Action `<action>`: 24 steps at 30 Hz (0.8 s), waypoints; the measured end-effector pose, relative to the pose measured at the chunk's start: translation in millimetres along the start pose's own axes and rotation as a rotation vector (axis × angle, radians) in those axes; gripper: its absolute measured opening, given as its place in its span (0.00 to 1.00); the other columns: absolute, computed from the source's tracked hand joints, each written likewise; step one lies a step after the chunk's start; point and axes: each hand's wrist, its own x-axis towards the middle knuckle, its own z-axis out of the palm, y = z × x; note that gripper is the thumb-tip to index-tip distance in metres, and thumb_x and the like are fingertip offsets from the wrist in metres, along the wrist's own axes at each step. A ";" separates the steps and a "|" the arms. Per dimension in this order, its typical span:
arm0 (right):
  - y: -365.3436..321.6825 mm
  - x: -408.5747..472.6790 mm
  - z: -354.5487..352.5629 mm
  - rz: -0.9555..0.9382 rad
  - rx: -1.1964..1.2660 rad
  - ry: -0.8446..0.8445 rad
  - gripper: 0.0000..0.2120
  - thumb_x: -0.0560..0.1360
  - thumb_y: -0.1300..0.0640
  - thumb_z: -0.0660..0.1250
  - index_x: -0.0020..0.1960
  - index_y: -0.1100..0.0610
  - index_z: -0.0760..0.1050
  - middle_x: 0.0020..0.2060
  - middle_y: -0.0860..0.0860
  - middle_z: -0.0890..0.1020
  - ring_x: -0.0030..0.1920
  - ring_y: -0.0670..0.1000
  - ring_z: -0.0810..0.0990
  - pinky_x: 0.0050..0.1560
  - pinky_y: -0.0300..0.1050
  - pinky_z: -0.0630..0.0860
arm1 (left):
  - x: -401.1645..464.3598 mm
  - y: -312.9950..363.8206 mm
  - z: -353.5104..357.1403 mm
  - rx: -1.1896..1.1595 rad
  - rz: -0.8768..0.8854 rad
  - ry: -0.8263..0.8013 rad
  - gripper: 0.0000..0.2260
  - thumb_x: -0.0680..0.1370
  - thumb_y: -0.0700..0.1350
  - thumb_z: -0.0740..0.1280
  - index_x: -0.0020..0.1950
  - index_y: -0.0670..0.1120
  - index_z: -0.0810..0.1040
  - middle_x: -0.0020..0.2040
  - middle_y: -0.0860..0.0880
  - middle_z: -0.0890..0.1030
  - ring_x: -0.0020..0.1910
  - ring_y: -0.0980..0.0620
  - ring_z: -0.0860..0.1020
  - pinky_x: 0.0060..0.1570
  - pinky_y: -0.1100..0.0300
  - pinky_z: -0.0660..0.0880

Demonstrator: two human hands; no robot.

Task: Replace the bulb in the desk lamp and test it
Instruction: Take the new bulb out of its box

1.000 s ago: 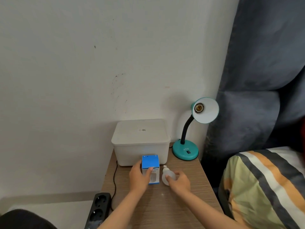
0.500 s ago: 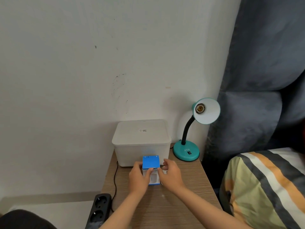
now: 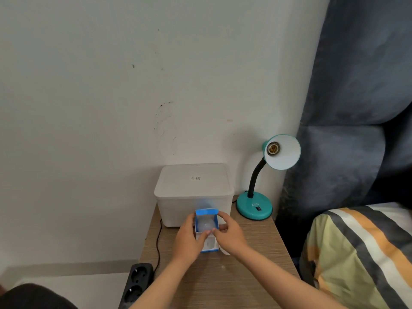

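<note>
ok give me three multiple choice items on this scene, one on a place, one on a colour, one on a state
1. Where is the lamp relative to the white bin?
A. on top of it
B. on its right side
C. on the floor

2. What colour is the lamp's base?
A. teal
B. red
C. black

3. What state is the lamp's socket in?
A. holds a lit bulb
B. holds an unlit bulb
C. empty

Answers:
1. B, its base stands on the table just right of the bin.
2. A, base and shade rim are teal.
3. C, bare metal shows inside; a bulb sits in the opened box held by the left hand and right hand.
</note>
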 end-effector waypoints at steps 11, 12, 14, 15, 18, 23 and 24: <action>-1.6 7.0 -4.5 -0.146 -0.281 0.009 0.24 0.74 0.56 0.66 0.69 0.51 0.66 0.65 0.51 0.72 0.64 0.49 0.71 0.63 0.43 0.70 | 13.6 -4.3 -27.6 -0.049 -0.016 -0.238 0.35 0.68 0.49 0.76 0.69 0.61 0.62 0.63 0.59 0.68 0.53 0.53 0.78 0.40 0.68 0.76; -2.1 7.6 -4.1 -0.154 -0.302 0.010 0.24 0.74 0.56 0.66 0.69 0.51 0.66 0.65 0.51 0.73 0.64 0.48 0.71 0.63 0.43 0.71 | 15.3 -4.4 -30.1 -0.038 -0.018 -0.256 0.36 0.67 0.50 0.76 0.69 0.60 0.62 0.63 0.58 0.68 0.53 0.53 0.78 0.41 0.68 0.76; -2.9 8.4 -4.0 -0.171 -0.336 0.016 0.24 0.74 0.54 0.66 0.68 0.51 0.66 0.64 0.50 0.73 0.63 0.48 0.72 0.61 0.43 0.72 | 18.7 -4.5 -34.9 -0.030 -0.037 -0.285 0.38 0.65 0.50 0.77 0.70 0.59 0.61 0.62 0.59 0.69 0.49 0.52 0.79 0.41 0.67 0.76; -3.6 8.6 -4.6 -0.187 -0.351 0.026 0.25 0.73 0.54 0.67 0.68 0.52 0.66 0.64 0.50 0.73 0.63 0.48 0.72 0.61 0.42 0.73 | 20.4 -4.7 -36.7 -0.027 -0.046 -0.296 0.39 0.64 0.50 0.78 0.70 0.59 0.62 0.61 0.60 0.70 0.48 0.52 0.80 0.41 0.67 0.76; -7.1 10.3 -6.1 -0.273 -0.413 0.033 0.25 0.72 0.52 0.68 0.68 0.52 0.67 0.62 0.50 0.75 0.61 0.47 0.74 0.57 0.39 0.73 | 23.9 -4.9 -39.6 -0.031 -0.058 -0.320 0.39 0.63 0.49 0.79 0.69 0.58 0.63 0.60 0.59 0.71 0.47 0.53 0.79 0.43 0.66 0.76; -17.6 19.7 -7.0 -0.174 -0.605 -0.171 0.27 0.70 0.46 0.69 0.66 0.52 0.68 0.60 0.50 0.77 0.59 0.49 0.76 0.57 0.45 0.75 | 25.9 -6.4 -40.0 -0.039 -0.080 -0.349 0.39 0.62 0.50 0.79 0.68 0.60 0.64 0.59 0.59 0.71 0.48 0.51 0.78 0.44 0.64 0.76; -19.1 22.5 -6.7 -0.150 -0.623 -0.204 0.28 0.69 0.46 0.69 0.66 0.52 0.68 0.61 0.50 0.77 0.59 0.49 0.76 0.57 0.46 0.76 | 26.1 -6.3 -40.2 -0.040 -0.085 -0.354 0.39 0.61 0.50 0.79 0.68 0.60 0.64 0.59 0.59 0.71 0.48 0.51 0.78 0.44 0.64 0.76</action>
